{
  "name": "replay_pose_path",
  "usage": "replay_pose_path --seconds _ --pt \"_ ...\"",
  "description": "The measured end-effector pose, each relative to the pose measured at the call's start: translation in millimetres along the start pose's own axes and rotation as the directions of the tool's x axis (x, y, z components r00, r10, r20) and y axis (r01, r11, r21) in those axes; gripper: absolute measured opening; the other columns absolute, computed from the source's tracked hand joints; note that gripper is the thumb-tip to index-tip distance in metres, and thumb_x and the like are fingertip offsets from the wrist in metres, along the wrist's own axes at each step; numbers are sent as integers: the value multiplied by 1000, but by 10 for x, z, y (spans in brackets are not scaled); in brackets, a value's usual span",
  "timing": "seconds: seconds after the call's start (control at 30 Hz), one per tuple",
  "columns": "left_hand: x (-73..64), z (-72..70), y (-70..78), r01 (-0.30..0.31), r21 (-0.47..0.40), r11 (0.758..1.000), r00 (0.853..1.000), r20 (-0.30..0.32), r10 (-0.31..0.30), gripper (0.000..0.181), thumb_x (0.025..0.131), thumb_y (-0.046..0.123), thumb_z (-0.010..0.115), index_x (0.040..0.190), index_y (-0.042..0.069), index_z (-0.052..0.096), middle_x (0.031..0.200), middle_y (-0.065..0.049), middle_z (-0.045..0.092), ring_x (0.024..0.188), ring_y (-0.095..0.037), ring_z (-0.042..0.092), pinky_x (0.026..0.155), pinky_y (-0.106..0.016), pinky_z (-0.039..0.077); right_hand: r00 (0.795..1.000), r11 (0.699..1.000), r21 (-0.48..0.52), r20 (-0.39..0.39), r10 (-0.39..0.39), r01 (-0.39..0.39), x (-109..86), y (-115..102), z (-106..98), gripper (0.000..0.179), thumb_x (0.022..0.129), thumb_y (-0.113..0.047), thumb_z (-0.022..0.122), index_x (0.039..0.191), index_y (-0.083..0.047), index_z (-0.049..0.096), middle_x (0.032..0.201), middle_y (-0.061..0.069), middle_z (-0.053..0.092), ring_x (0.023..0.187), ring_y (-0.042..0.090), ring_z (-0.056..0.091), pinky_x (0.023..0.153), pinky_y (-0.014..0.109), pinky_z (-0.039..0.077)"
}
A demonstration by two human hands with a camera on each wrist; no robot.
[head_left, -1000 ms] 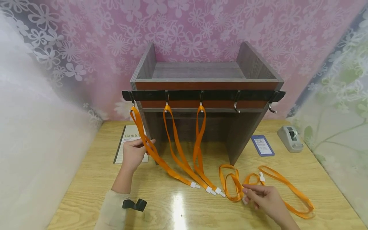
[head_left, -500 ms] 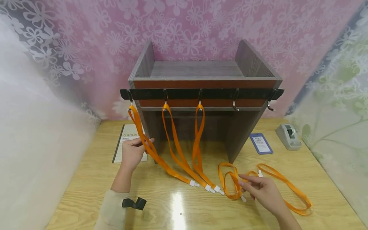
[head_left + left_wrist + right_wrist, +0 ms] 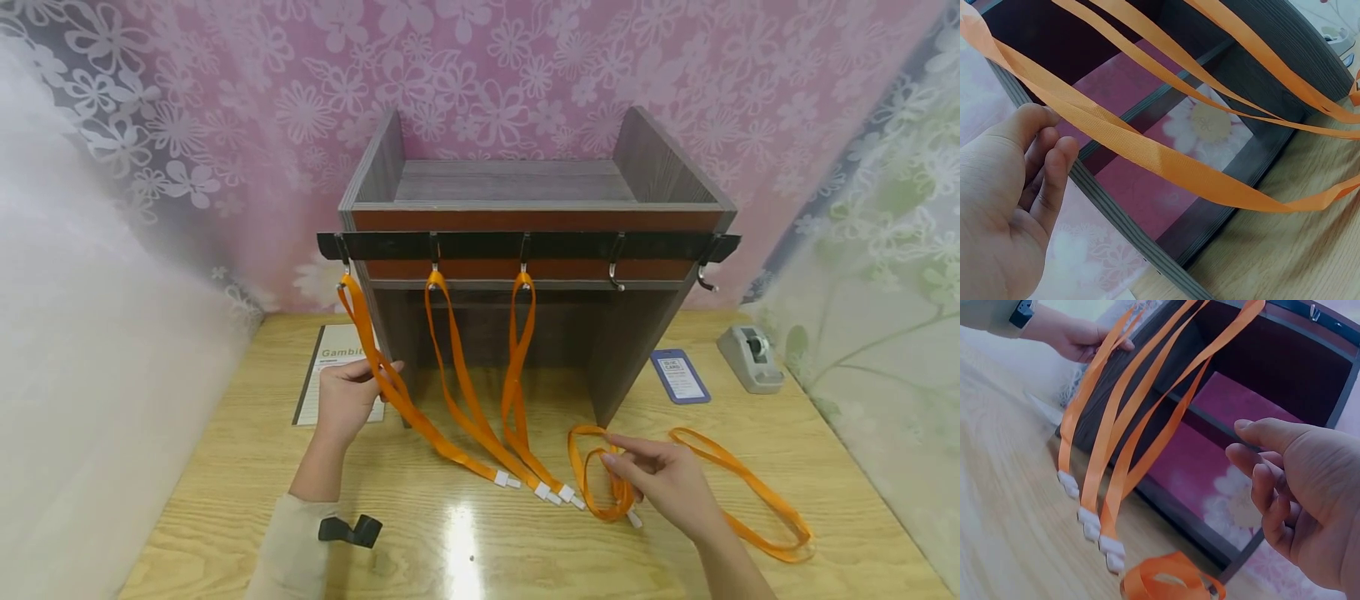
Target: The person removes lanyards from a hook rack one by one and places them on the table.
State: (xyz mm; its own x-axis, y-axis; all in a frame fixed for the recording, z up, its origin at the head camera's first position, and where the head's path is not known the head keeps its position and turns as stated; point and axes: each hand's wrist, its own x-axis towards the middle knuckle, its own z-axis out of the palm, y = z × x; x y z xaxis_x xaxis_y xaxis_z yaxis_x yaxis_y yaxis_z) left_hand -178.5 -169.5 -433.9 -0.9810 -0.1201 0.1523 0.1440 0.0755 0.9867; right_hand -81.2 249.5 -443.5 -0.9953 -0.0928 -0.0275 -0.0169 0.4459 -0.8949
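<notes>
At near right, the loose, empty right hand could knot the curled strap by tugging; I can't tell if the left hand grips its hanging strap.

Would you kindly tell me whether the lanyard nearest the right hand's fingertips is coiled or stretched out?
Coiled: in the head view, the lanyard lies in overlapping loops on the table.
</notes>
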Motion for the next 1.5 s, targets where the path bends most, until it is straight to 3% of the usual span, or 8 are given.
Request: replay_pose_path --seconds 0.1,0.2,0.33,0.6,0.7,0.93,1.17,1.5 --pt "3 3 8 2 12 1000 1000 -4 -2 29 82 21 84 92 -6 78 57 4 67 56 -14 60 48 -24 42 1000 999 29 11 -24 24 39 -46 28 34 92 -28 74 120 -10 73 60 7 63 46 19 51 42 29 42" --pt "8 7 12 0 11 1000 1000 -3 0 28 83 21 84 91 -5 78 58 4 67 55 -15 60 47 -23 41 998 997 46 15 -57 57 78 -84 47 31 92 -25 74 119 -10 73 66 0 69 51 12 56 44 30 44" --pt "12 13 16 -1 5 1000 1000 1 1 28 83 20 84 93 -6 78 59 4 68 54 -15 61 46 -23 41 994 993 63 22 -103 101 136 -133 78 30 92 -20 73 119 -7 73 75 3 75 58 8 63 43 29 44" --pt "3 25 10 6 -7 1000 1000 1 -6 27 83 18 83 95 -6 77 62 4 70 54 -14 61 46 -22 41 989 984 121 43 -139 133 247 -264 165 30 92 -19 73 119 -5 72 73 6 72 39 15 47 39 34 45" --pt "-2 28 5 9 -8 1000 1000 1 -9 27 84 17 83 95 -6 77 62 4 70 54 -15 60 45 -22 40 989 983 114 25 -149 145 287 -317 201 30 92 -21 74 118 -7 73 76 12 73 40 17 48 39 32 44" --pt "-4 46 -6 17 14 1000 1000 20 -17 29 84 19 83 96 -7 77 60 4 68 54 -14 60 46 -23 39 982 969 168 21 -189 183 372 -403 274 30 92 -16 73 120 -3 72 77 5 72 45 15 47 44 28 46" --pt "-1 32 15 7 10 1000 1000 10 -7 26 83 18 83 93 -5 78 59 3 68 54 -16 59 45 -23 38 981 966 181 22 -194 187 492 -559 361 29 92 -19 74 117 -6 74 76 10 70 45 18 46 43 29 44" --pt "-10 4 14 10 6 1000 1000 4 -10 24 83 20 83 92 -2 79 60 4 68 53 -14 59 44 -23 38 973 944 255 44 -228 209 656 -778 538 34 92 -18 74 122 -3 71 75 -1 68 46 9 43 44 26 41"
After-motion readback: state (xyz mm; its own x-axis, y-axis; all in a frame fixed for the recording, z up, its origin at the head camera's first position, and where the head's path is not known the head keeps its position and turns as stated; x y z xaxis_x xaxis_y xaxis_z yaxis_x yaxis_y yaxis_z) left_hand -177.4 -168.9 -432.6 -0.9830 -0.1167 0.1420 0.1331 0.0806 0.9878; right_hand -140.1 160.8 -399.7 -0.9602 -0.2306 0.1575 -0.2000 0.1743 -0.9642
